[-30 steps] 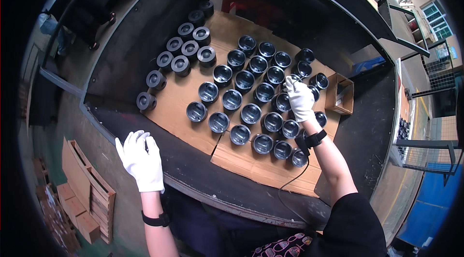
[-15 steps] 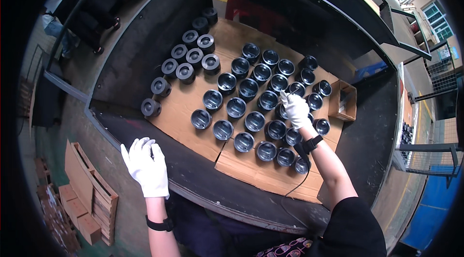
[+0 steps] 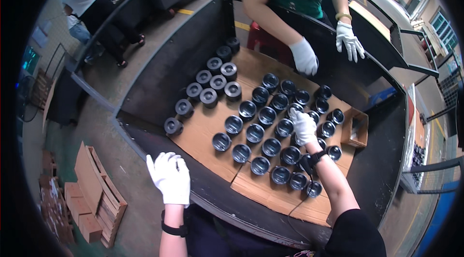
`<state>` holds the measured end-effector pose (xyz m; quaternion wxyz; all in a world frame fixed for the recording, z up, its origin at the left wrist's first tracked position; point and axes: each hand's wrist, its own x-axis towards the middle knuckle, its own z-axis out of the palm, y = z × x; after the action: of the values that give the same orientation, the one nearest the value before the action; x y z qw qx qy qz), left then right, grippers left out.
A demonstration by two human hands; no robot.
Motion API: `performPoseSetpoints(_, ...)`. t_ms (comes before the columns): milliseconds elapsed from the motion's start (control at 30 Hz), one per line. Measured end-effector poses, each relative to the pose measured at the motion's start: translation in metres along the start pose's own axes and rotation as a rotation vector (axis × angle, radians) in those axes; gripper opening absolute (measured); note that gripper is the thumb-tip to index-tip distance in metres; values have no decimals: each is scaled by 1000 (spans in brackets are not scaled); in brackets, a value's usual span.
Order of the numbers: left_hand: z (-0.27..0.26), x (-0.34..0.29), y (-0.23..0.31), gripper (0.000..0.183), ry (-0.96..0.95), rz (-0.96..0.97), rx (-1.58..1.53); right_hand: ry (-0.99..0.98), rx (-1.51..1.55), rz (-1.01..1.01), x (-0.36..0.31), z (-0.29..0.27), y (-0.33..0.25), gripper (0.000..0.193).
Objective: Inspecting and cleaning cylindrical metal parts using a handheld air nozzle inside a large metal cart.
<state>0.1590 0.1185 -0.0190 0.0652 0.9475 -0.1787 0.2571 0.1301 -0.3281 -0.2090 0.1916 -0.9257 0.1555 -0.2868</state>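
Observation:
Rows of dark metal pistons stand hollow side up on a cardboard sheet inside a black metal bin. My right hand, in a white glove, reaches in among them, its fingers drawn together over one piston; what they hold, if anything, is hidden. Above the bin's near left rim, my left hand, also gloved, hangs with fingers apart and nothing in it. More pistons stand at the left with their ringed faces up. Both my wrists carry black bands, and a thin black cable trails below the right one.
Across the bin, a co-worker in green holds one gloved hand over the cardboard and another by the far rim. A small cardboard box sits at the bin's right. Wooden pallets and cartons lie on the floor at left.
The view has shifted, so the bin sits lower and further right. The co-worker's arms and gloved hands have come into sight. My right hand stays among the pistons; my left stays open.

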Motion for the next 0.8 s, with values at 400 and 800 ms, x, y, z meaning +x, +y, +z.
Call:
performPoseSetpoints(400,-11,-3,3,22,-214,-104,50,-5,-236,49,-12,-31,2,27)
performPoseSetpoints(800,-13,-5,4,32,-314,-98,163,-245,-83,168,5,-4,-3,42)
